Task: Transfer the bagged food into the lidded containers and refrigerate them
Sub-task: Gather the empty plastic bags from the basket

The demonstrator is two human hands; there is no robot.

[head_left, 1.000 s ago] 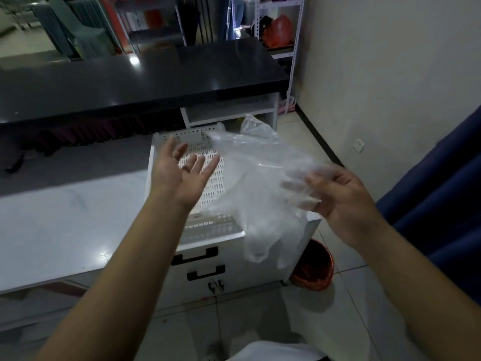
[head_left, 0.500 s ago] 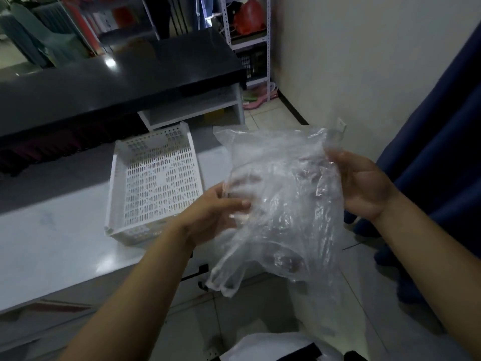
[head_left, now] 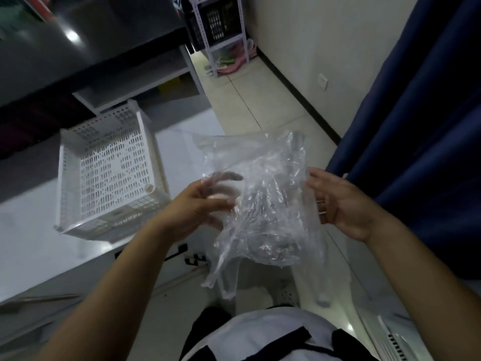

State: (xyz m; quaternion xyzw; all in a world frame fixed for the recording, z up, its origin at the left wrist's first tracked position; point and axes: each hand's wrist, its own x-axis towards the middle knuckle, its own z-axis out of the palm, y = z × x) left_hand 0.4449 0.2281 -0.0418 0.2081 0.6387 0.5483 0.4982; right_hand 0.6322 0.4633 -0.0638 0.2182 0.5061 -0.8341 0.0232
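Observation:
A crumpled clear plastic bag [head_left: 263,194] hangs in the air in front of me, with something dark showing at its bottom. My left hand [head_left: 200,207] grips the bag's left side, its fingers showing through the film. My right hand [head_left: 338,201] is at the bag's right edge with the fingers spread and nearly straight, palm toward the bag. No lidded containers are in view.
A white perforated plastic basket [head_left: 65,178] stands empty on the pale counter [head_left: 28,235] to my left. Behind it is a black raised counter [head_left: 86,43]. A blue curtain [head_left: 416,126] hangs at right. A metal shelf rack [head_left: 221,29] stands at the far wall.
Both hands came onto the bag, which earlier hung from the right hand alone. The right hand has since loosened its hold and spread its fingers. The view swung right and down.

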